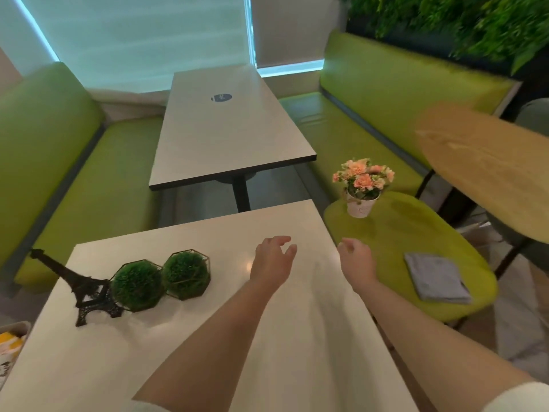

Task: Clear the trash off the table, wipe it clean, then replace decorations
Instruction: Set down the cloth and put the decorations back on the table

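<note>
A white table [208, 337] lies in front of me. On its left part stand a black Eiffel Tower model [80, 289] and two round green plant balls in wire frames [137, 285] [186, 274]. My left hand [271, 261] hovers over the table's far right part, fingers relaxed, holding nothing. My right hand [355, 261] is at the table's right edge, loosely curled and empty. To the right, a pink flower pot [361, 188] stands on a green chair seat [416, 233], and a folded grey cloth [436, 278] lies on the same seat.
A second white table [225, 138] stands further ahead between two green benches [59, 173] [371, 114]. A round wooden table [487, 168] is at the right. A bin with yellow and white trash [10, 346] shows at the lower left edge.
</note>
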`<control>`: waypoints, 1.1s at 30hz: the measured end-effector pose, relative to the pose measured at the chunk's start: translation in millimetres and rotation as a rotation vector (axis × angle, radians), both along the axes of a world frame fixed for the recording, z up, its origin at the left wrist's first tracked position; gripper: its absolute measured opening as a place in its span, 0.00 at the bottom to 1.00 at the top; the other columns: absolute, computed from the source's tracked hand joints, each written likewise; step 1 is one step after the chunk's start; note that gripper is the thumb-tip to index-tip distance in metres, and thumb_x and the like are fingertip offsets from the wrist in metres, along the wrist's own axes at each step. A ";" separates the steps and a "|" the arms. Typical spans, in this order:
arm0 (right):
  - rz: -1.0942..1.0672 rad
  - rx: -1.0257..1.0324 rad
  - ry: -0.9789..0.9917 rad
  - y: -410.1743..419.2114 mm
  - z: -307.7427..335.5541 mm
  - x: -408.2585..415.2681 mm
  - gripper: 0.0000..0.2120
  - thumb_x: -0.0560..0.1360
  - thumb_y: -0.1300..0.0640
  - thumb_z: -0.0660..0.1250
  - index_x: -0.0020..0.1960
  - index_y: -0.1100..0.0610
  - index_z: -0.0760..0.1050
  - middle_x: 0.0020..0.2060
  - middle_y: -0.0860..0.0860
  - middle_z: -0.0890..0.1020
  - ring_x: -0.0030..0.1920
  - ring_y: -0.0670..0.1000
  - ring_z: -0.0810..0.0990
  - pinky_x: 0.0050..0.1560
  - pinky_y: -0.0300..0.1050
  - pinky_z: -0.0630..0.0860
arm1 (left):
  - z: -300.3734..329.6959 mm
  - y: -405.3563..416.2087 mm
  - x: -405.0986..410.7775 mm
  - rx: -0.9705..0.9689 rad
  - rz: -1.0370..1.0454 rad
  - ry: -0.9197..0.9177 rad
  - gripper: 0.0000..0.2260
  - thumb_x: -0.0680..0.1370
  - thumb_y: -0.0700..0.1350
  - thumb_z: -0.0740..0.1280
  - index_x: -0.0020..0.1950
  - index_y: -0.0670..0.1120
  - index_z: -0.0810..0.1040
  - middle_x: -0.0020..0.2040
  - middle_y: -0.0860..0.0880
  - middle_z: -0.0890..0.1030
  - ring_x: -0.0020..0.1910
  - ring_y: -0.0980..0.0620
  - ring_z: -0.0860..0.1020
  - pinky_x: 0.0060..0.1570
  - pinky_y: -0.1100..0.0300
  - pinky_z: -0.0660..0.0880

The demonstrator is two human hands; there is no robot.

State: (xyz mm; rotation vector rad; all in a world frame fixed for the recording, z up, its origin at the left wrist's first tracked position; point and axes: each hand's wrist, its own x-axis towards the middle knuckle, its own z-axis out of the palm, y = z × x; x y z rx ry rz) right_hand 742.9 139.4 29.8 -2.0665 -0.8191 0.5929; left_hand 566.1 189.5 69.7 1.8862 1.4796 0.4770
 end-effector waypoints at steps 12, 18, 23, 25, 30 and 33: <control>0.009 -0.062 -0.024 33.4 -7.1 148.2 0.18 0.81 0.50 0.60 0.68 0.56 0.73 0.64 0.56 0.74 0.63 0.56 0.73 0.57 0.46 0.70 | -16.5 38.9 161.6 -0.062 -0.034 -0.041 0.21 0.81 0.55 0.61 0.72 0.48 0.71 0.68 0.47 0.74 0.66 0.48 0.72 0.65 0.53 0.68; 0.034 -0.105 -0.004 64.5 -18.1 187.3 0.22 0.81 0.48 0.60 0.71 0.57 0.70 0.69 0.56 0.70 0.68 0.56 0.69 0.65 0.48 0.68 | -44.2 66.1 209.4 -0.141 -0.022 0.002 0.26 0.80 0.59 0.61 0.74 0.47 0.68 0.71 0.44 0.69 0.70 0.45 0.68 0.69 0.49 0.66; 0.032 -0.102 0.068 92.0 -27.6 210.3 0.23 0.81 0.48 0.59 0.73 0.57 0.68 0.70 0.56 0.71 0.65 0.57 0.73 0.62 0.50 0.73 | -64.7 92.5 242.2 -0.198 0.009 -0.009 0.34 0.78 0.63 0.62 0.77 0.45 0.62 0.75 0.43 0.65 0.72 0.43 0.66 0.70 0.47 0.66; 0.046 -0.098 0.108 103.3 -27.8 215.6 0.23 0.82 0.48 0.59 0.74 0.57 0.67 0.70 0.56 0.71 0.61 0.56 0.76 0.62 0.54 0.75 | -68.9 101.5 251.6 -0.212 0.024 -0.048 0.36 0.76 0.64 0.64 0.77 0.45 0.61 0.75 0.43 0.65 0.72 0.43 0.67 0.69 0.46 0.67; 0.066 -0.060 0.176 133.7 -28.5 232.4 0.22 0.84 0.49 0.54 0.74 0.58 0.66 0.70 0.56 0.71 0.69 0.58 0.70 0.64 0.49 0.68 | -80.8 127.0 277.9 -0.220 0.069 -0.226 0.33 0.72 0.61 0.71 0.73 0.47 0.69 0.69 0.46 0.73 0.67 0.45 0.72 0.67 0.48 0.70; 0.068 -0.051 0.263 141.0 -30.4 237.1 0.22 0.84 0.48 0.53 0.73 0.59 0.67 0.69 0.56 0.73 0.68 0.58 0.71 0.61 0.48 0.68 | -88.6 132.0 285.6 -0.266 0.127 -0.350 0.39 0.69 0.59 0.76 0.74 0.46 0.64 0.69 0.47 0.74 0.68 0.46 0.73 0.68 0.47 0.70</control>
